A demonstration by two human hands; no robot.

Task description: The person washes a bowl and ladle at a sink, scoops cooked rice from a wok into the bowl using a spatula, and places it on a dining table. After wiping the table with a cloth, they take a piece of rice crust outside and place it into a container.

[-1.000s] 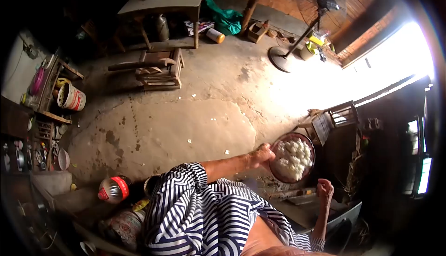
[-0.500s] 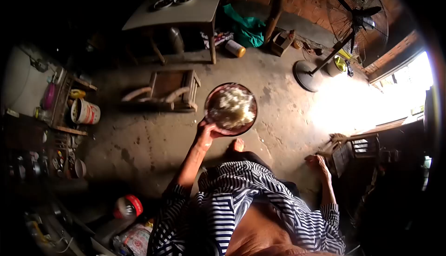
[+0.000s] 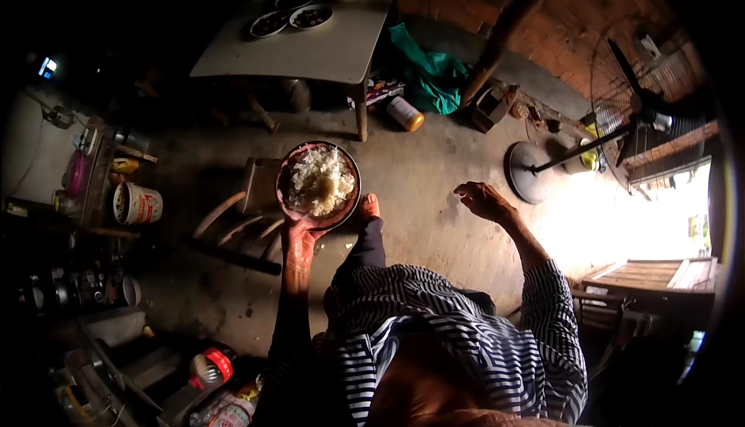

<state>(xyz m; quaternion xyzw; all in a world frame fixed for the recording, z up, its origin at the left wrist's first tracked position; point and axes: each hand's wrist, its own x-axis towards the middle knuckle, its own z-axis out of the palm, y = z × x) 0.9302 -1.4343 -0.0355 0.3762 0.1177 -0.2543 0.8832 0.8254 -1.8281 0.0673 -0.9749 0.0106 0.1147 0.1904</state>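
My left hand (image 3: 301,238) holds a round reddish bowl (image 3: 344,216) by its near edge, palm partly under it. White rice (image 3: 318,183) is heaped in the bowl, which hangs over part of a wooden chair (image 3: 261,183). Out to the right, over the floor, my right hand (image 3: 485,200) is raised with its fingers apart and nothing in it. A bare foot (image 3: 370,205) shows just right of the bowl.
Ahead stands a table (image 3: 310,53) with dishes of food (image 3: 311,16). A pedestal fan (image 3: 532,171) is at the right, near a bright doorway. A green cloth (image 3: 431,74) and orange-capped container (image 3: 406,114) lie on the floor. At the left is a white bucket (image 3: 140,203).
The bowl in my left hand has swung from right to left. The table and chair appear nearer. My right hand has lifted and reached forward, its fingers now apart.
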